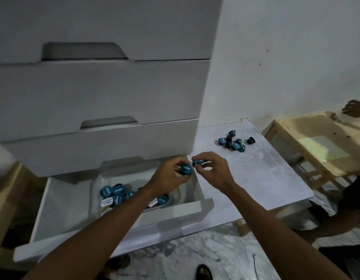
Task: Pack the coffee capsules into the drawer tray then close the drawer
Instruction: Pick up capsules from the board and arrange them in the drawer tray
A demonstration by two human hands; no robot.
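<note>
The bottom drawer [53, 215] of a white chest stands pulled out. Inside it a clear plastic tray [94, 190] holds several blue-lidded coffee capsules [112, 196]. My left hand [171, 174] hovers over the drawer's right end, shut on a blue capsule [185, 169]. Right beside it my right hand [213, 170] pinches another capsule [197, 161] at its fingertips. A loose cluster of several dark capsules [232, 142] lies on the white low table [256, 178] to the right of the chest.
Closed drawers [94, 98] stack above the open one. A light wooden stool [316, 142] stands at the right, with another person's hand [355, 108] at its far edge. Marble floor and my sandalled foot [203, 271] lie below.
</note>
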